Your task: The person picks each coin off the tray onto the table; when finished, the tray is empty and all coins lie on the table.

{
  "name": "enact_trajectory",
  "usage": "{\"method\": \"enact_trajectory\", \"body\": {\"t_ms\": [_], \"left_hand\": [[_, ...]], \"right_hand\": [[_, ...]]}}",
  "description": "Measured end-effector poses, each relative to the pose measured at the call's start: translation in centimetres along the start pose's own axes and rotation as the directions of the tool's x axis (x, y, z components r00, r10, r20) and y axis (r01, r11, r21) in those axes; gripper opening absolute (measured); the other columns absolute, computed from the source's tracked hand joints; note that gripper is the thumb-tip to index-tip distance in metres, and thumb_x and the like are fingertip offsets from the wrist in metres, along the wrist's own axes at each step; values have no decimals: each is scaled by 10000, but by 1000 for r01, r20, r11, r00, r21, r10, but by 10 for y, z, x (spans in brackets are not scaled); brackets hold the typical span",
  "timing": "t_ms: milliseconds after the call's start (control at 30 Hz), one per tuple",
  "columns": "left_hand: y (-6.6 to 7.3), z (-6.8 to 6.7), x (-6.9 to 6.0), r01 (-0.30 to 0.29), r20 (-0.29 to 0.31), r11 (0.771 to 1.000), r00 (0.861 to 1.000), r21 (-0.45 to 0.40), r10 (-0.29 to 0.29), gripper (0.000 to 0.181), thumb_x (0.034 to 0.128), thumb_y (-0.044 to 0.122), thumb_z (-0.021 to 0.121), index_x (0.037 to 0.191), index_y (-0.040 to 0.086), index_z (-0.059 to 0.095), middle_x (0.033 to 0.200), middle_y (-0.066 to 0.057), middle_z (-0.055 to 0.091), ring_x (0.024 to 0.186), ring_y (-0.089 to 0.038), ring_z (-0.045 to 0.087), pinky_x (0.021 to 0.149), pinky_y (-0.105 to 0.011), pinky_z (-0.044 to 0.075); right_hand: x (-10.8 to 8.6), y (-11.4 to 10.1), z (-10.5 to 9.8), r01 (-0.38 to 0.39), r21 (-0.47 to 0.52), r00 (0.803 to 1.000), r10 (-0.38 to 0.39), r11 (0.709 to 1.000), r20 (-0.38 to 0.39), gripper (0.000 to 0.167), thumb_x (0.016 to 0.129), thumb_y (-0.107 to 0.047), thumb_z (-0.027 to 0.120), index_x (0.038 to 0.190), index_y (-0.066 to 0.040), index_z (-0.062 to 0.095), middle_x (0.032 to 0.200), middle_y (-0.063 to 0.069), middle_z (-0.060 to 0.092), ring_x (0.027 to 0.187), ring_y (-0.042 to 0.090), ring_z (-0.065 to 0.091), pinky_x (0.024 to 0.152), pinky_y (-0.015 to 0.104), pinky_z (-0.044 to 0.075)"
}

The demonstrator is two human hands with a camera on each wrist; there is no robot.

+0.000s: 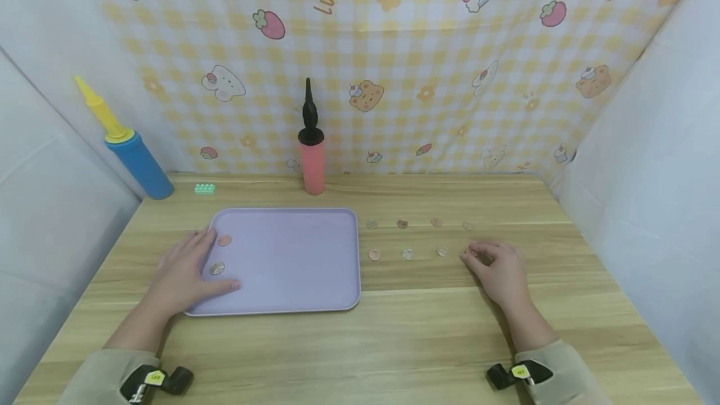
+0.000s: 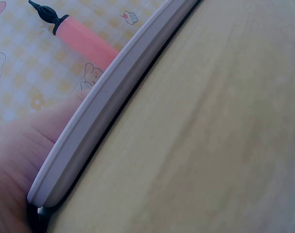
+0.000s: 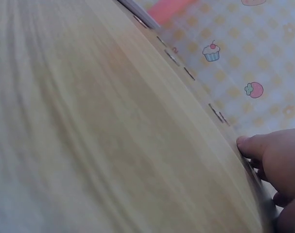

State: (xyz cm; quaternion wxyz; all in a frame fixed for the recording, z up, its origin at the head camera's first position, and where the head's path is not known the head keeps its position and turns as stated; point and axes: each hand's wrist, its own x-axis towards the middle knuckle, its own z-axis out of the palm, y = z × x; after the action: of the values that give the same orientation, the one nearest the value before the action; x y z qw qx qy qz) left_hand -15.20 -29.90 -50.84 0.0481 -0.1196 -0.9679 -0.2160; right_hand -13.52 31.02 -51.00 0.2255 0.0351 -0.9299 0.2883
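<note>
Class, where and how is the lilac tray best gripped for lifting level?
Probably its raised rim at both short ends, coming from left and right: the tray is broad and shallow. At the right, favour the near corner, since coins lie beside the rim farther back.

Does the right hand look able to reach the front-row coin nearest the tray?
Probably yes: only two flat coins lie between the right hand and that coin; nothing tall blocks the way.

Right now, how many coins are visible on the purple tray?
2: a reddish coin beside the left hand, and a silvery coin between that hand's thumb and fingers. The hand may hide others.
</note>
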Motion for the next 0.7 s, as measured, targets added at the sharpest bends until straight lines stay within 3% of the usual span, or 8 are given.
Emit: {"method": "enact_trajectory", "body": {"t_ms": [700], "left_hand": [[4, -3, 1, 20, 34, 1000, 999, -3, -20, 1332, 750, 667, 886, 1661, -53, 234, 1667, -350, 289, 1487, -645, 231, 1104, -863, 135]], "right_hand": [[0, -1, -4, 0, -23, 1000, 0, 1000, 19, 199, 902, -121, 860, 1044, 14, 828, 1092, 235, 773, 1086, 468, 652, 999, 591, 402]]}}
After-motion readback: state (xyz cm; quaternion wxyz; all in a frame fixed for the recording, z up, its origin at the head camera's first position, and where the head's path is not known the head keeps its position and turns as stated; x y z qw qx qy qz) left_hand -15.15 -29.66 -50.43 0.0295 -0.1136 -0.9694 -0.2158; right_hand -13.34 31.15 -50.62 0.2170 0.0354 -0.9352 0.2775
